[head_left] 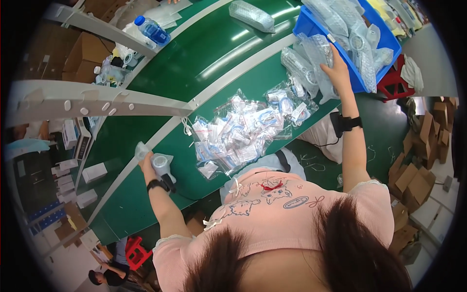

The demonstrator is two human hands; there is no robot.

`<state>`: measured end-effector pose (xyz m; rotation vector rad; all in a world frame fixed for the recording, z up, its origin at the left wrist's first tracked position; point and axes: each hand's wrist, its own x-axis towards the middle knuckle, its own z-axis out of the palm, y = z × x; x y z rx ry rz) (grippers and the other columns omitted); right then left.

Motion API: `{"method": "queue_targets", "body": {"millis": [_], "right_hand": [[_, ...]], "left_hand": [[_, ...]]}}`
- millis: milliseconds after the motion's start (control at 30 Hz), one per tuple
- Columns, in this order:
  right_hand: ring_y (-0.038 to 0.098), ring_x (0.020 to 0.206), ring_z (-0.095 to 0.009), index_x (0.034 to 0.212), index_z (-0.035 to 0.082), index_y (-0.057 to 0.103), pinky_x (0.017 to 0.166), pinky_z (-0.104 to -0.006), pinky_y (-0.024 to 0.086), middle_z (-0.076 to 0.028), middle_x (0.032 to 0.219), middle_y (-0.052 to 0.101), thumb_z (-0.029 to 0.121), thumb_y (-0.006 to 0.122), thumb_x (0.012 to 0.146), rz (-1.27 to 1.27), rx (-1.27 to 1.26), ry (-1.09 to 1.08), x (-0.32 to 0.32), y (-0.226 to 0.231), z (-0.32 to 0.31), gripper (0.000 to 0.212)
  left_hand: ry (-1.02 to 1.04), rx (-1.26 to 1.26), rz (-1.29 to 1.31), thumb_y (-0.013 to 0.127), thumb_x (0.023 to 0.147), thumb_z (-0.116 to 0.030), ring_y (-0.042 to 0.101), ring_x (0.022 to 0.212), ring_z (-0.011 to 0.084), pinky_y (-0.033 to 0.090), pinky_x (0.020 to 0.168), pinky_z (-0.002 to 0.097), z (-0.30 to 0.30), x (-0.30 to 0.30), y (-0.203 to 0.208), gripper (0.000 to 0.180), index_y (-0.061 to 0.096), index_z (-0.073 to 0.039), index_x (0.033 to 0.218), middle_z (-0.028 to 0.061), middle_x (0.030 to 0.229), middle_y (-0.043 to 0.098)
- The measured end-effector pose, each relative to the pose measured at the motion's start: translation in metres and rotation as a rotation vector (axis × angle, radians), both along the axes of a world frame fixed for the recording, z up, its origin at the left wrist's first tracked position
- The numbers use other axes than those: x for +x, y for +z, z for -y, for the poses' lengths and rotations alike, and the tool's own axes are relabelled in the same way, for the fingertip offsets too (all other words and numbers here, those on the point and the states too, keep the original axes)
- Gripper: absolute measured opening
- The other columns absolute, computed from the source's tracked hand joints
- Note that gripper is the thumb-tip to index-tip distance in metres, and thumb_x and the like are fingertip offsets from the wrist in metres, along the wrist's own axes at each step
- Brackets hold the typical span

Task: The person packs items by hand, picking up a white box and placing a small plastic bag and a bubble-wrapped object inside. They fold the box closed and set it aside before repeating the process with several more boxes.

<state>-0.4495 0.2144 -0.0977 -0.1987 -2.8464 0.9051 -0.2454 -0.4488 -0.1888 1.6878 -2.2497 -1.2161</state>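
At the right, my right hand (338,73) is closed on a bubble-wrapped package (318,56) beside the front corner of a blue bin (357,83). Another bubble-wrapped package (297,65) lies next to it on the green table. Over at the left, my left hand (146,163) is closed around a clear plastic-wrapped item (141,150) by the table's pale rail; its fingers are partly hidden. Touching or just beside that hand is a white device with a round end (161,166), in clear wrap. Between my hands spreads a pile of small clear bags (238,134) holding white and blue parts.
Beyond the rail runs a green conveyor belt (194,63) carrying a bubble-wrapped package (252,15). A blue-capped bottle (152,31) stands at the far left. A white metal post (146,103) crosses the left side. Cardboard boxes (413,180) fill the floor at right.
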Motion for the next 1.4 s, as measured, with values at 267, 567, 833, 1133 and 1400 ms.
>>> {"method": "queue_targets", "body": {"millis": [267,567,833,1133,1400], "right_hand": [[0.054,0.100,-0.032,0.130,0.013,0.033,0.081,-0.0386,0.043,-0.020,0.110,0.053,0.017,0.066,0.066,0.271,0.337,0.118,-0.050,-0.031,-0.007,0.072],[0.052,0.094,-0.030,0.122,0.014,0.043,0.074,-0.0414,0.046,-0.015,0.097,0.055,0.014,0.066,0.064,0.110,0.688,0.313,-0.057,-0.041,-0.004,0.062],[0.055,0.088,-0.027,0.102,0.006,0.058,0.074,-0.0350,0.044,-0.016,0.094,0.056,0.009,0.061,0.072,0.069,-0.036,0.156,0.048,-0.029,0.020,0.030],[0.027,0.125,-0.035,0.121,0.011,0.047,0.098,-0.0530,0.025,-0.011,0.134,0.034,0.033,0.059,0.076,-0.098,0.229,0.498,0.080,-0.117,0.052,0.051],[0.031,0.123,-0.035,0.112,0.004,0.050,0.099,-0.0477,0.027,-0.014,0.131,0.038,0.029,0.056,0.078,-0.097,-0.140,0.767,0.087,-0.128,0.134,0.042]], "left_hand": [[0.040,0.623,-0.421,0.054,0.068,-0.013,0.059,0.078,0.0215,0.049,0.069,0.0321,-0.212,-0.001,0.181,0.043,0.051,0.004,0.108,0.0118,0.096,0.058],[-1.006,0.649,-0.689,0.056,0.071,-0.009,0.057,0.079,0.0159,0.046,0.074,0.0283,-0.352,-0.163,0.142,0.030,0.055,-0.003,0.100,0.0073,0.092,0.058],[-0.423,1.425,-0.282,0.058,0.068,-0.010,0.059,0.070,0.0228,0.050,0.064,0.0342,-0.431,-0.266,-0.006,0.028,0.053,0.001,0.093,0.0104,0.082,0.058],[-0.355,1.393,-0.243,0.059,0.068,-0.016,0.060,0.071,0.0241,0.050,0.069,0.0335,-0.358,-0.257,0.037,0.032,0.055,0.001,0.094,0.0116,0.081,0.061],[-0.344,1.357,-0.227,0.057,0.069,-0.022,0.060,0.073,0.0260,0.050,0.070,0.0355,-0.314,-0.229,0.056,0.035,0.055,0.002,0.095,0.0131,0.083,0.061]]}}
